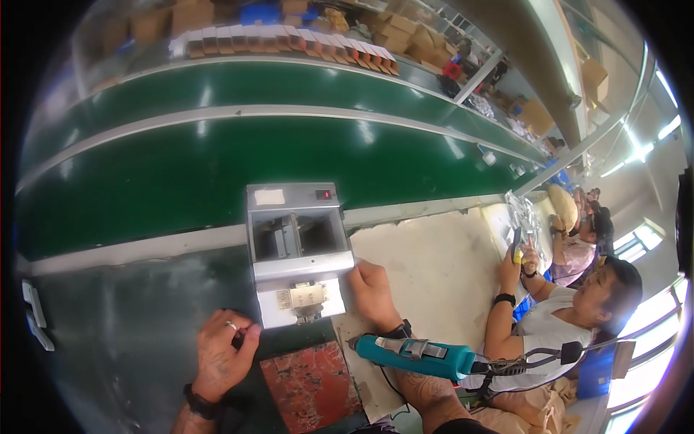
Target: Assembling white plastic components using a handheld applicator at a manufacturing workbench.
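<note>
Silver-grey metal box-shaped machine (303, 266) — standing on the dark green desk (144, 311), long axis pointing away from the person | right hand (374, 295) nearer, bending at its right edge, grip hidden | left hand (225, 351) curling below-left, contents unclear

The bench (137, 311) carries a grey machine (302, 267) and red board (311, 387).

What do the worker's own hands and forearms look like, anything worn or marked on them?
The left hand has a silver-coloured ring, tattoo-like markings on its back and a black wristband. The right hand shows no ring; a dark band circles its wrist. The right forearm carries patterned, tattoo-like markings below a black sleeve.
</note>
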The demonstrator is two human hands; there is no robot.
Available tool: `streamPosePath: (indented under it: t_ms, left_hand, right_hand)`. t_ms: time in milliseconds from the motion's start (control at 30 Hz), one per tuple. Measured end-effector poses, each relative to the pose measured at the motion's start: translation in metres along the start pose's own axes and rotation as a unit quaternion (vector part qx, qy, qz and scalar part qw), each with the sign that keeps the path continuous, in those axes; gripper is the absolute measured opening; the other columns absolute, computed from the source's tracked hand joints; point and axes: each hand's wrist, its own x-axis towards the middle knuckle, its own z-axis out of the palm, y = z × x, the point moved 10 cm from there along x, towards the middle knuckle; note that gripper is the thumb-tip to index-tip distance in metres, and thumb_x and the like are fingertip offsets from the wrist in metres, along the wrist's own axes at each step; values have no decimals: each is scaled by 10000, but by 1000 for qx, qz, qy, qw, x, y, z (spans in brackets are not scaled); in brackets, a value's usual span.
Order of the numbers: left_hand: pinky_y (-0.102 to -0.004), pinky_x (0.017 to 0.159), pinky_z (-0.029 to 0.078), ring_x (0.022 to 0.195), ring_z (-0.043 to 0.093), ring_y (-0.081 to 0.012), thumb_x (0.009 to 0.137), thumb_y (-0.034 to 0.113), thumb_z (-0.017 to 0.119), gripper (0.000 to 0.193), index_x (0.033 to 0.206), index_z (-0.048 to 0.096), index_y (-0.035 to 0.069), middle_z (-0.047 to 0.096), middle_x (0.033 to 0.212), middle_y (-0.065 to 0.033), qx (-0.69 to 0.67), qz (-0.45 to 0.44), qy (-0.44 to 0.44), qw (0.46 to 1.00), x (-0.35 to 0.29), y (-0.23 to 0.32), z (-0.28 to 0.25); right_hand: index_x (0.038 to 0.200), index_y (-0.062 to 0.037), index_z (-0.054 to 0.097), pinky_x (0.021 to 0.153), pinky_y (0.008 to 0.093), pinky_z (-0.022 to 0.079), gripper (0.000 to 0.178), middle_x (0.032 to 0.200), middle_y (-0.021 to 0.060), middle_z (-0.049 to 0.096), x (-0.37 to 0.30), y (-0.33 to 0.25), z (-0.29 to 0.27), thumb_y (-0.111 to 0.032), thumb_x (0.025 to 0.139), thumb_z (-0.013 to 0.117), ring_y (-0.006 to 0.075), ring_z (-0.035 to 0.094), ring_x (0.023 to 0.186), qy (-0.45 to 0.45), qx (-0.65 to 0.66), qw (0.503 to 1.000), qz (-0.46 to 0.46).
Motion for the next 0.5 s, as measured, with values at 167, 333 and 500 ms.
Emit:
streamPosePath:
  t_ms: [167,333,500]
  left_hand:
    - [-399,677,501,739,617,-303,902,57,723,104,869,640,2,646,811,-133,6,-1,-6,1000,0,-2,1]
    - [-399,676,499,739,616,-302,901,51,724,102,872,638,4,650,814,-130,2,9,1,1000,0,-1,0]
    - [-397,673,501,738,620,-300,897,52,729,105,867,639,8,661,821,-132,10,16,2,1000,1,3,-2]
  right_hand:
    - [944,83,641,667,309,482,305,753,58,622,0,-5,1,-175,1069,538,88,521,764,-17,11,1000,17]
    - [928,83,631,662,307,479,302,746,61,615,0,-3,3,-171,1065,540,87,515,761,-23,8,999,21]
    - [873,37,672,670,343,490,426,741,104,666,0,-4,0,-281,1118,531,179,589,682,1,-4,1000,0]
